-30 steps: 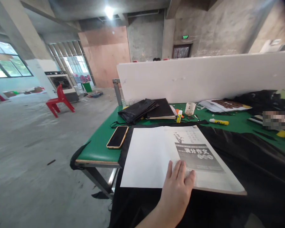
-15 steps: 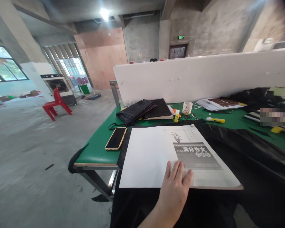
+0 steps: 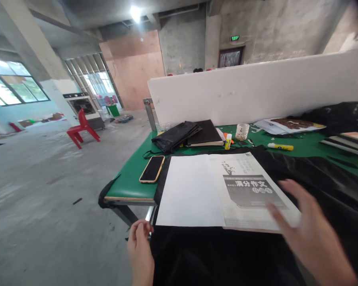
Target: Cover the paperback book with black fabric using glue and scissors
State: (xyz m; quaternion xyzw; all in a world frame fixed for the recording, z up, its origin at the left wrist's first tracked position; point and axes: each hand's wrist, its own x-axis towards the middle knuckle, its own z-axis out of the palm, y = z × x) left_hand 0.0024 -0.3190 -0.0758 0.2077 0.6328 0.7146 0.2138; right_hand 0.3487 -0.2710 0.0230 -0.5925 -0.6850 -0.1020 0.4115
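An open book [image 3: 191, 190] lies on a black sheet [image 3: 214, 254], its left page blank white and its right page printed with a grey block and Chinese characters. My left hand [image 3: 141, 244] is beside the book's lower left corner at the table's edge, fingers curled together; whether they pinch anything is hidden. Over the right page's lower right edge is my right hand [image 3: 312, 228], blurred, thumb and fingers apart, with nothing visible in it. A phone [image 3: 152, 169] in a yellowish case rests left of the book.
Behind the book are black-covered items [image 3: 179, 135], a glue stick [image 3: 228, 142], a clear cup [image 3: 242, 132] and another glue stick [image 3: 280, 147]. A white board [image 3: 241, 91] stands along the back of the green table [image 3: 131, 182]. Books [image 3: 346, 143] are stacked at right.
My left hand has lifted off the book's middle and moved left to the table edge. My right hand has come into view at right. The camera view has shifted slightly.
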